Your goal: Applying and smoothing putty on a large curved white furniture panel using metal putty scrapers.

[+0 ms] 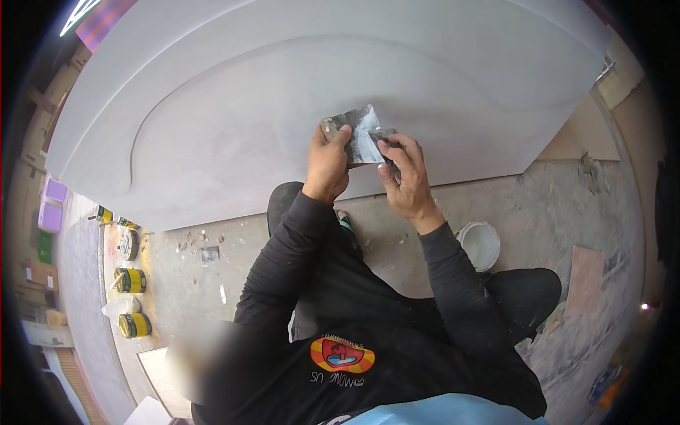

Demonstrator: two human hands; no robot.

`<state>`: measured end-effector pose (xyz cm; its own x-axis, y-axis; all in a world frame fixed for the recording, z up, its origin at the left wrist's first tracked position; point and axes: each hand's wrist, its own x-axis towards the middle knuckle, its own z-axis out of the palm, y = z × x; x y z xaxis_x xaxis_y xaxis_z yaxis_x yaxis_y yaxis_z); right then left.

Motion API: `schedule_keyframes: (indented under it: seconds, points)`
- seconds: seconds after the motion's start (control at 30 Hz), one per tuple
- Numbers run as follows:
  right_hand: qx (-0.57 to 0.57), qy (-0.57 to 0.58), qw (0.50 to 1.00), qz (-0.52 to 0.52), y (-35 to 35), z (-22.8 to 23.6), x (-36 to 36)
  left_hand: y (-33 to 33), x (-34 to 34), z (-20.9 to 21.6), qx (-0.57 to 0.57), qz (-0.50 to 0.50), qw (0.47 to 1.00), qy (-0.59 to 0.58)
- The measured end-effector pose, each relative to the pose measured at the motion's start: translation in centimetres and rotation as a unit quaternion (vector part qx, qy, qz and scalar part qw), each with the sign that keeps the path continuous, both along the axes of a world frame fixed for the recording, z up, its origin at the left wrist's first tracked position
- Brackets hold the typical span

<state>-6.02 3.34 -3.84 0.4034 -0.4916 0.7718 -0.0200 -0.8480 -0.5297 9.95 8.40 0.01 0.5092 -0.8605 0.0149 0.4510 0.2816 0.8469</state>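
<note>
My left hand (pixel 327 163) grips a flat, squarish metal plate (pixel 363 134) by its left side, thumb on top. The plate is smeared with whitish and dark grey paste. A small dark spreader blade (pixel 383 135) is pinched in my right hand (pixel 408 178), its edge touching or very close to the plate's right side. Both hands are close together in front of a large light-grey panel (pixel 269 106) with a curved raised line across it. Whether the blade has paste on it I cannot tell.
A white bucket (pixel 498 244) stands on the concrete floor by my right forearm. Several yellow-and-dark cans (pixel 130 281) line the left side. A small dark square (pixel 210 253) lies on the floor, and a pinkish board (pixel 585 280) lies at the right. My bent legs are below the panel's lower edge.
</note>
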Motion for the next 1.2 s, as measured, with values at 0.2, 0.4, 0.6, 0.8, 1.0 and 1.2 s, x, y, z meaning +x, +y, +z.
schedule_keyframes:
  seconds: [0.2,0.4,0.6,0.8,1.0,1.2]
  points:
    - [-0.010,0.060,0.997,-0.052,-2.2,-0.1,-1.4,1.2,1.0,2.3,-0.122,0.018,0.992,0.007]
    - [-0.015,0.065,0.997,-0.033,-1.8,6.8,-0.7,2.0,2.0,2.1,-0.100,0.148,0.943,-0.279]
    - [-0.089,0.147,0.985,0.020,0.2,4.2,1.0,2.4,2.8,1.7,-0.117,0.231,0.910,-0.324]
    - [-0.035,0.079,0.995,-0.050,-2.6,6.5,2.6,3.1,5.0,2.5,-0.209,0.369,0.887,-0.185]
    - [-0.076,-0.012,0.985,-0.156,-6.3,14.7,4.5,2.8,5.8,1.3,-0.185,0.321,0.917,-0.148]
    - [-0.122,0.006,0.953,-0.277,-6.9,15.7,7.2,2.9,5.6,1.4,-0.192,0.299,0.928,-0.109]
